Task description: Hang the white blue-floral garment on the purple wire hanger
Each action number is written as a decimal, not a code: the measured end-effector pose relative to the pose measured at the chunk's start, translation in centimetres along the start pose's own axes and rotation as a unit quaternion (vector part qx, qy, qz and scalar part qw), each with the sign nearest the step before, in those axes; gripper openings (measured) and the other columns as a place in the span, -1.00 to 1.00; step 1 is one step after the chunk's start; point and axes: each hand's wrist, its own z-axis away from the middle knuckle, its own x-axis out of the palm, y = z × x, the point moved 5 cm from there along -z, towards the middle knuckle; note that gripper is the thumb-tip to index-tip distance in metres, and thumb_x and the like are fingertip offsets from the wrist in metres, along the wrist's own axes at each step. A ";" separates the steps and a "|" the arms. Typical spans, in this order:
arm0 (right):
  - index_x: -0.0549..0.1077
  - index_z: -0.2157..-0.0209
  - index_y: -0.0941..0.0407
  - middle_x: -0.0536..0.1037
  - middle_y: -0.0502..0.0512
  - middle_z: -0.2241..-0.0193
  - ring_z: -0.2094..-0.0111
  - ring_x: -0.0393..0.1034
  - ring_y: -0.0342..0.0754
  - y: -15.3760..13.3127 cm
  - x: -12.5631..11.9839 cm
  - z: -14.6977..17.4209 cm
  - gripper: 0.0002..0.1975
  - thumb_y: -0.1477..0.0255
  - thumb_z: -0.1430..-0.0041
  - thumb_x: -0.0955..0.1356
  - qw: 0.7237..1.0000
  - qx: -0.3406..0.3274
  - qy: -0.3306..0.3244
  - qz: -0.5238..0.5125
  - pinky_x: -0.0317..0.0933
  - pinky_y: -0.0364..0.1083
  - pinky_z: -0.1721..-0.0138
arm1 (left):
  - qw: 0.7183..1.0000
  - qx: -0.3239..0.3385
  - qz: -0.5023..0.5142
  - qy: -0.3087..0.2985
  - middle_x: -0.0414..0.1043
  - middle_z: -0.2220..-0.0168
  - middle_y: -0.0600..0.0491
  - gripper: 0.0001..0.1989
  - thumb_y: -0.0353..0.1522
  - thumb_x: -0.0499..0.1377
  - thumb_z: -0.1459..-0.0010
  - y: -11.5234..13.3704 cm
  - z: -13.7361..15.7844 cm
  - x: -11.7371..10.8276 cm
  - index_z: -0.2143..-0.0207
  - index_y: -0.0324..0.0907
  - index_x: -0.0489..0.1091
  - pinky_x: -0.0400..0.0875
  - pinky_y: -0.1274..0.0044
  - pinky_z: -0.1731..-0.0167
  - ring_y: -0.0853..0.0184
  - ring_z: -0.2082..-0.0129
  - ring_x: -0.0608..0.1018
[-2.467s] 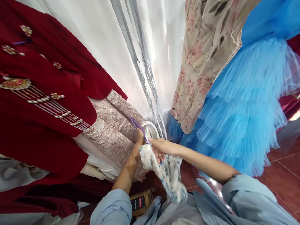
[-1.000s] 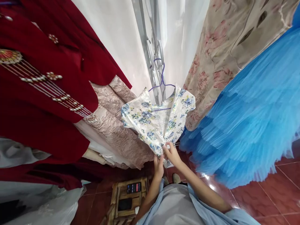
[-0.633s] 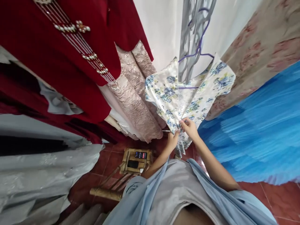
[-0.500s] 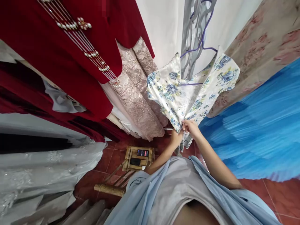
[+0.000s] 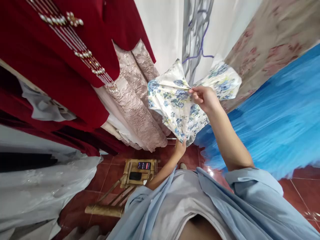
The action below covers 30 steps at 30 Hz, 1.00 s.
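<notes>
A sleeveless white blouse [image 5: 175, 96] with blue and yellow-green flowers hangs in front of me on a purple hanger [image 5: 201, 50]. My left hand [image 5: 180, 147] is closed on the cloth at its lower part, with some fingers hidden behind it. Higher up, near the neckline, my right hand [image 5: 206, 97] pinches the edge of the opening at what looks like a zipper pull, which the fingertips cover. Between my two hands the opening is drawn together, and the cloth is pulled taut.
Red velvet garments [image 5: 82, 66] with a beaded trim and pink brocade cloth [image 5: 137, 106] hang at left. Blue tulle [image 5: 275, 116] hangs at right. A bamboo stool [image 5: 128, 170] with a phone [image 5: 144, 165] and a dark object stands on red tiles.
My right hand has moved up from beside the left hand to near the neckline, and the blouse's V-shaped opening has closed behind it. My left hand still holds the lower part.
</notes>
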 end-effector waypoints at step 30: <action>0.40 0.50 0.12 0.35 -0.11 0.75 0.77 0.08 -0.25 -5.3 3.2 1.5 -0.68 0.23 -0.25 0.38 0.979 -0.171 0.014 0.106 -0.03 -0.21 0.71 | 0.859 0.476 -0.163 0.100 0.30 -0.18 -0.20 -0.60 -0.21 -0.04 -0.44 28.9 -11.4 -12.5 -0.23 -0.15 0.26 0.38 0.37 -0.10 0.19 -0.16 0.43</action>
